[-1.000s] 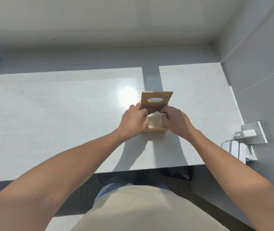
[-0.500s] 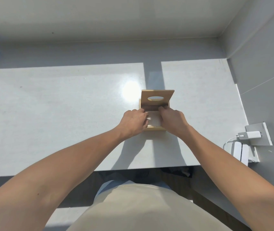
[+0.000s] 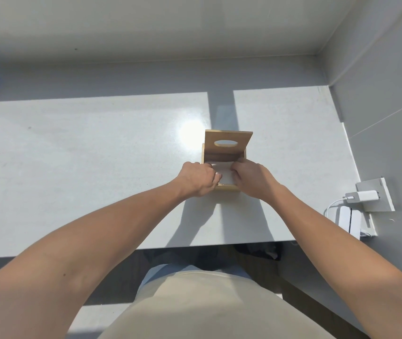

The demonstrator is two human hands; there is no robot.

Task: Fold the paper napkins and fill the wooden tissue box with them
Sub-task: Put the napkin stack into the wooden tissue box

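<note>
Both hands (image 3: 224,178) palms-down, fingertips pressing napkins (image 3: 225,172) inside wooden box (image 3: 227,145)

White table (image 3: 97,167) — glossy, half sunlit, shadow band along its far edge. The wooden box (image 3: 224,188) stands on it right of centre, lid up — white chargers (image 3: 349,218) lie at four o'clock.

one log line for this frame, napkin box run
stage: seating napkins in wooden tissue box | lid: up, oval slot | left hand: on napkins | right hand: on napkins | table
</note>
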